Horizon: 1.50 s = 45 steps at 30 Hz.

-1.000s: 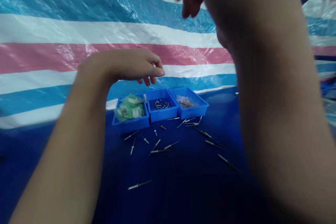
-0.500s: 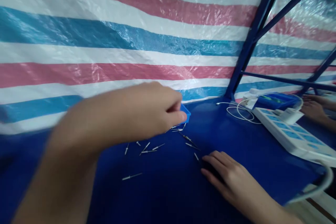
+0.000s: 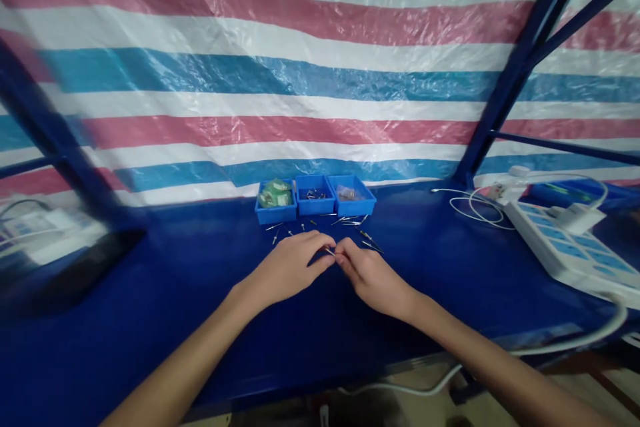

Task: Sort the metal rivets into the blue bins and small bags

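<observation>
My left hand (image 3: 290,267) and my right hand (image 3: 367,273) meet over the blue table (image 3: 200,293), fingertips pinched together around a small metal pin (image 3: 330,252). Several more thin metal pins (image 3: 350,221) lie scattered just beyond my hands. Behind them stand three small blue trays in a row: the left tray (image 3: 275,213) holds green packets, the middle tray (image 3: 315,204) holds small metal parts, the right tray (image 3: 367,201) holds clear bags.
A striped plastic tarp (image 3: 280,80) hangs behind the table. A white power strip (image 3: 575,247) with a plug and white cables (image 3: 475,210) lies at the right. A blue frame post (image 3: 510,87) rises at back right. A dark blurred object (image 3: 60,273) sits at the left.
Both hands came down from in front of the camera to the table and met at a pin. The view pulled back, now showing the trays and the whole table.
</observation>
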### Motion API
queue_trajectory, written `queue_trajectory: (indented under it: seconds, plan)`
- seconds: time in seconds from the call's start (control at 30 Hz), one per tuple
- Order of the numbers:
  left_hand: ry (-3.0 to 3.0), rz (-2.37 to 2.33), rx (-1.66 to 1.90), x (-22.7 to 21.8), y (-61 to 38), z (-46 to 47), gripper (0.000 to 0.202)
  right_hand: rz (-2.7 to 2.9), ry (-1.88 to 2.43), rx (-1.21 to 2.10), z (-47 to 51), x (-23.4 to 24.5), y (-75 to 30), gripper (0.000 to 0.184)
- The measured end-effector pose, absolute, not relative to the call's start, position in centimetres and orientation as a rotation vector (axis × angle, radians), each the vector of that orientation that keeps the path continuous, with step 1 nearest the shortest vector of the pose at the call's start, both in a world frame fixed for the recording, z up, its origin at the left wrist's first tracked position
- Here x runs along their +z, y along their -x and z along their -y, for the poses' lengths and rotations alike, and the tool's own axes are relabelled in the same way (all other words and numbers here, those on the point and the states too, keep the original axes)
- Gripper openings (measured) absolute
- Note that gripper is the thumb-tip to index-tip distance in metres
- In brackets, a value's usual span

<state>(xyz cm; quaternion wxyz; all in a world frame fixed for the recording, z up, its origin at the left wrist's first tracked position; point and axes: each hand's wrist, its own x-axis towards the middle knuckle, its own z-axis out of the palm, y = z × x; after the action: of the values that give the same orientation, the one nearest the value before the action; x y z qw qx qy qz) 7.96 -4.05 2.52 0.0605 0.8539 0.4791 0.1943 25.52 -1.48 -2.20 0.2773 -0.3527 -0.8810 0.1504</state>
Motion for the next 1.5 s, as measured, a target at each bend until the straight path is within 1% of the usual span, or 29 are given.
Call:
queue_trajectory:
  seconds: [0.13,0.2,0.33,0.43,0.53,0.63,0.73,0.83,1.0,1.1,1.17,1.37,1.5]
  plan:
    - [-2.507,-1.502,0.785,1.5,-7.6,2.3,0.018,2.259,0.856,0.651,-0.5,-1.7,-24.0,0.017]
    - [-2.488,-1.507,0.841,1.1,-7.1,1.1,0.015,2.216,0.816,0.771,-2.0,-1.8,-23.5,0.018]
    - [-2.460,-1.553,0.931,0.0,-6.3,-0.7,0.013,2.149,0.740,0.976,-4.5,-2.2,-22.8,0.014]
    - [-2.436,-1.614,1.004,-0.7,-6.1,-1.0,0.016,2.100,0.727,1.039,-5.2,-2.2,-22.2,0.013]
    - [-2.410,-1.661,1.052,-1.1,-5.9,-0.8,0.021,2.093,0.727,1.074,-5.1,-2.3,-21.6,0.020]
    - [-2.375,-1.691,1.109,-1.1,-5.9,-0.6,0.021,2.028,0.721,1.154,-5.0,-2.4,-21.0,0.023]
    - [-2.420,-1.597,1.139,-1.3,-5.9,-0.6,0.017,1.910,0.736,1.278,-4.8,-2.5,-21.1,0.023]
    - [-2.552,-1.491,1.122,-1.5,-6.1,-0.4,0.021,1.884,0.765,1.349,-4.5,-2.4,-21.8,0.024]
    - [-2.664,-1.504,1.122,-1.2,-5.8,-0.1,0.034,1.785,0.693,1.501,-3.9,-1.9,-22.4,0.014]
    - [-2.631,-1.513,1.123,-1.2,-5.5,-0.2,0.039,1.867,0.689,1.442,-3.9,-1.9,-22.5,0.008]
    - [-2.607,-1.503,1.110,-1.4,-5.3,-0.3,0.039,1.941,0.738,1.354,-3.9,-2.0,-22.6,0.011]
    - [-2.522,-1.347,1.142,-2.3,-5.0,-0.4,0.011,1.913,0.867,1.314,-3.8,-2.4,-22.3,0.030]
    - [-2.573,-1.289,1.123,-2.0,-5.2,-0.5,0.013,1.894,0.876,1.332,-3.7,-2.4,-22.3,0.035]
